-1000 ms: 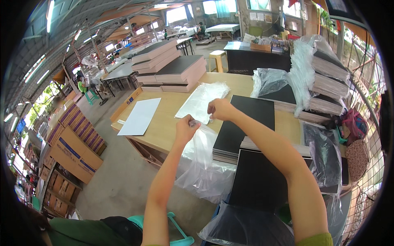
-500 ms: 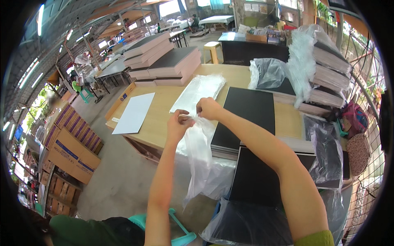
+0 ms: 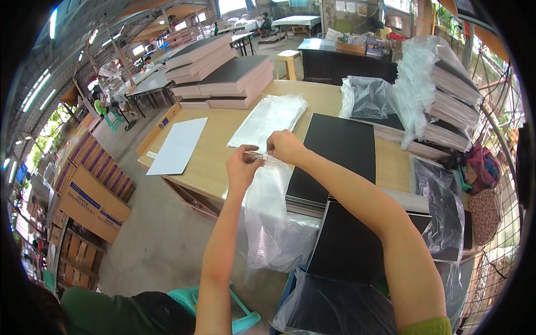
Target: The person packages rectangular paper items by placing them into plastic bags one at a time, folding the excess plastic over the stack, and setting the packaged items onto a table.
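Note:
Between my hands a clear plastic bag [image 3: 267,209] hangs down over the table's front edge. My left hand [image 3: 243,166] pinches its upper edge from the left. On the right, my right hand [image 3: 283,146] has its fingers closed on the same edge, close beside the left one. Just beyond them lies a flat stack of clear plastic bags [image 3: 271,118] on the wooden table [image 3: 223,139]. A stack of black boards [image 3: 340,148] sits right of my hands, partly behind my right forearm. One white board [image 3: 180,146] lies flat at the left.
Piles of thick black-topped boards [image 3: 234,75] stand at the table's far left. Plastic-wrapped board stacks [image 3: 446,95] rise at the far right. More black boards [image 3: 349,240] lie nearer me. Cardboard boxes [image 3: 92,201] stand on the floor at left, and a teal stool [image 3: 243,312] is below.
Both hands keep hold of the bag's edge at nearly the same spot. The hanging plastic has spread a little wider, and the whole view has shifted slightly.

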Available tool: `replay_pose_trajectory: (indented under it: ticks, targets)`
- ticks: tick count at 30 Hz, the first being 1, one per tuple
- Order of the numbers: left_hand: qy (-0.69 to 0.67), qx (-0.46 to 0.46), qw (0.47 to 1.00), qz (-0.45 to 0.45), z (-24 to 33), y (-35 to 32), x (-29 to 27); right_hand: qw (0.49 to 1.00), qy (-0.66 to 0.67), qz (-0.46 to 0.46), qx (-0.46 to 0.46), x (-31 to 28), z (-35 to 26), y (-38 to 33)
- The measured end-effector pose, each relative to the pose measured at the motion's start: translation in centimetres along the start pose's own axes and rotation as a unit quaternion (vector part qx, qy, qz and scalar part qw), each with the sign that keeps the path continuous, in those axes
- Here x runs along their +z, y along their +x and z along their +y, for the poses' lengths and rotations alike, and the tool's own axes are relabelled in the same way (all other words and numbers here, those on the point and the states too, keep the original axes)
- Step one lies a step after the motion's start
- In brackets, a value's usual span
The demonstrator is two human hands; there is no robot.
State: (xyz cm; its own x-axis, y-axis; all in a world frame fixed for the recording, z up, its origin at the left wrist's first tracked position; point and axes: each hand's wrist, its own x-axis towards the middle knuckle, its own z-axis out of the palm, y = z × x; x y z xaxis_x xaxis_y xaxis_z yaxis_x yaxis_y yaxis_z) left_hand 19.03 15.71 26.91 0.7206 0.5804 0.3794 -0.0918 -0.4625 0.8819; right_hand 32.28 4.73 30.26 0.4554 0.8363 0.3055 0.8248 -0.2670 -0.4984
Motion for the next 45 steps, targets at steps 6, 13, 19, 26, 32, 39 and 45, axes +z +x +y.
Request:
replay_pose_trajectory:
  ticks: [6,13,19,26,32,39,45]
  targets:
    - [0.153,0.250,0.955,0.044,-3.6,1.0,0.8,1.000,-0.001,0.017,-0.024,-0.9,0.9,0.4]
    - [-0.093,-0.136,0.770,-0.616,-4.8,1.5,-0.1,0.968,0.080,-0.207,-0.121,-1.8,1.8,0.3]
    - [-0.085,-0.004,0.706,-0.703,3.9,-3.3,-7.2,0.721,0.370,-0.566,-0.148,-2.9,-5.1,-4.5]
    - [-0.155,0.052,0.618,-0.769,7.2,-10.5,-11.6,0.605,0.357,-0.619,-0.350,-9.9,-9.9,-15.0]
    - [-0.424,0.030,0.672,-0.607,8.0,-16.9,-7.4,0.468,0.856,-0.215,0.031,-15.2,-6.4,-24.7]
    - [-0.270,0.097,0.751,-0.594,13.4,-21.9,-5.0,0.592,0.786,0.108,0.143,-11.2,-7.4,-41.7]
    - [-0.804,-0.031,0.361,-0.472,16.5,-25.4,-1.9,0.654,0.707,0.209,0.170,-10.7,-8.8,-48.8]
